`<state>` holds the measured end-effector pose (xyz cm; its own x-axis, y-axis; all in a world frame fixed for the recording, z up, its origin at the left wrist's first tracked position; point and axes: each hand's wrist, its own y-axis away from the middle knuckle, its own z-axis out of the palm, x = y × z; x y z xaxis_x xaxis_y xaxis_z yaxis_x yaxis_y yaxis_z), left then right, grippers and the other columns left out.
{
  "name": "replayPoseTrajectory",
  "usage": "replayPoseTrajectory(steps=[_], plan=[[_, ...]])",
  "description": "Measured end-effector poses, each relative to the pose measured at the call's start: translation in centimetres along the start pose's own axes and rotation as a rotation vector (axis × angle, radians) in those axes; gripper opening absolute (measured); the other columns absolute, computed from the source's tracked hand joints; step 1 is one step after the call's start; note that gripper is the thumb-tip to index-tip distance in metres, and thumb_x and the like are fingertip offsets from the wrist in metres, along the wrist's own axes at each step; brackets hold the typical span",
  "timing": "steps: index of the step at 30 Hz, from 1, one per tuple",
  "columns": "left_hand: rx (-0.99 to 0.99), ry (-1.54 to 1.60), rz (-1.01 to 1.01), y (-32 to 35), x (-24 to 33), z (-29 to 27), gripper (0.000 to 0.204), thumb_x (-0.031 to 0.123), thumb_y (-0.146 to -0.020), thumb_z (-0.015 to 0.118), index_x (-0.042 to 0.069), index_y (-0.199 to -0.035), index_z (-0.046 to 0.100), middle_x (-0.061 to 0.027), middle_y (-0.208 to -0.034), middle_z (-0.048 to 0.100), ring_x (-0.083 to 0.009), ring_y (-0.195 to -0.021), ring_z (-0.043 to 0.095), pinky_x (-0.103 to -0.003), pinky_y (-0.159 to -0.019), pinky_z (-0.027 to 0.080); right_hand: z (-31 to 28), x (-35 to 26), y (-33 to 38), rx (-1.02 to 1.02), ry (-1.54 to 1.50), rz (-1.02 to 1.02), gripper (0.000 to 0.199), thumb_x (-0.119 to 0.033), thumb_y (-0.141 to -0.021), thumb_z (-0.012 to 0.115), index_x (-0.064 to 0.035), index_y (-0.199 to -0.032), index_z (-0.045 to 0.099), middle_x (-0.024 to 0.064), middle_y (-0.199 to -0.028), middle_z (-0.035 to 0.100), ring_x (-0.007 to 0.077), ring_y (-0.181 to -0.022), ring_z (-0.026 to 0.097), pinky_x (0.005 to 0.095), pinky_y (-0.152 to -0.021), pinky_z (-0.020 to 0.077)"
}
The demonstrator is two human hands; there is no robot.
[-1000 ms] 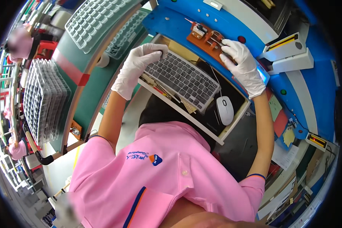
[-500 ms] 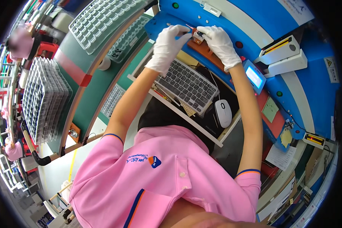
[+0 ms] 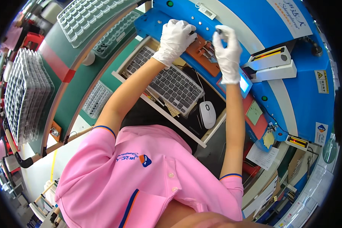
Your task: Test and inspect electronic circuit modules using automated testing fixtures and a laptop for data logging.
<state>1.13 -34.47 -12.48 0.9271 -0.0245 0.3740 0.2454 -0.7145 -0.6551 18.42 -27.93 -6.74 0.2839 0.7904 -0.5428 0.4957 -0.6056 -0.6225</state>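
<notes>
At the front of the blue machine (image 3: 254,22), both gloved hands work over an orange fixture plate (image 3: 201,57) set in its face. The right hand (image 3: 227,53) is closed in a pinch, thumb and forefinger holding a small dark part (image 3: 219,31) just above the plate; it is too small to tell what kind it is. The left hand (image 3: 175,40) is curled loosely, fingers bent down onto the machine's face at the plate's left edge; whether it grips anything cannot be told.

Judging by its size, the part is very light and stiff, easy to drop from smooth gloves, and probably delicate; a fingertip pinch on its sides seems the right hold, with little squeeze.

Below the hands, a pull-out drawer (image 3: 159,110) carries a grey keyboard (image 3: 171,83) and a white mouse (image 3: 207,114). A small lit screen (image 3: 244,84) sits just beside the right wrist. On the green bench (image 3: 78,81) to the left lie clear plastic trays (image 3: 91,19), with a tall stack of them (image 3: 26,95) further off.
</notes>
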Motion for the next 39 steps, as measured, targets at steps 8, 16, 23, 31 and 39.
replayPoseTrajectory(steps=[8,16,23,31,39], plan=[[0.020,0.044,0.054,0.5,-0.2,1.4,0.021,0.026,-0.084,0.076,0.014,-0.101,0.076,-0.0061,-0.110,0.067,-0.0307,-0.102,0.058,-0.041,-0.093,0.047,-5.7,1.2,6.9,0.189,-0.073,0.199,0.019,-0.006,-0.094,0.067,-0.0033,-0.113,0.063,0.0055,-0.107,0.065,0.0121,-0.095,0.062,0.0291,-0.086,0.0514],[0.119,-0.045,0.074,0.2,0.1,0.0,0.025,0.026,-0.082,0.075,0.015,-0.104,0.074,-0.0065,-0.113,0.065,-0.0319,-0.116,0.056,-0.047,-0.097,0.045,-0.7,1.5,6.3,0.128,-0.617,0.443,0.014,-0.016,-0.099,0.062,-0.0066,-0.109,0.061,-0.0002,-0.091,0.060,0.0070,-0.082,0.057,0.0228,-0.070,0.0468],[-0.213,-0.160,-0.050,-0.7,7.6,-2.3,0.030,0.024,-0.087,0.069,0.013,-0.115,0.069,-0.0082,-0.121,0.064,-0.0279,-0.115,0.059,-0.047,-0.100,0.045,0.9,3.4,5.9,0.076,-0.292,0.244,0.012,-0.014,-0.096,0.066,-0.0074,-0.104,0.059,-0.0011,-0.083,0.058,0.0072,-0.072,0.054,0.0251,-0.066,0.0474],[-0.089,0.312,0.000,-7.0,14.9,-0.9,0.029,0.022,-0.090,0.065,0.011,-0.117,0.067,-0.0094,-0.121,0.064,-0.0275,-0.115,0.060,-0.045,-0.100,0.045,1.0,4.9,4.6,0.051,-0.309,0.287,0.019,-0.011,-0.092,0.070,-0.0074,-0.106,0.057,0.0010,-0.080,0.057,0.0101,-0.071,0.056,0.0255,-0.065,0.0479],[-0.015,0.701,0.014,-10.6,19.9,-1.1,0.029,0.020,-0.093,0.061,0.009,-0.119,0.065,-0.0106,-0.122,0.063,-0.0270,-0.115,0.060,-0.043,-0.101,0.045,-5.5,1.5,6.5,0.078,-0.110,0.082,0.024,0.000,-0.090,0.066,-0.0004,-0.112,0.056,0.0097,-0.093,0.062,0.0186,-0.083,0.064,0.0307,-0.077,0.0521]])
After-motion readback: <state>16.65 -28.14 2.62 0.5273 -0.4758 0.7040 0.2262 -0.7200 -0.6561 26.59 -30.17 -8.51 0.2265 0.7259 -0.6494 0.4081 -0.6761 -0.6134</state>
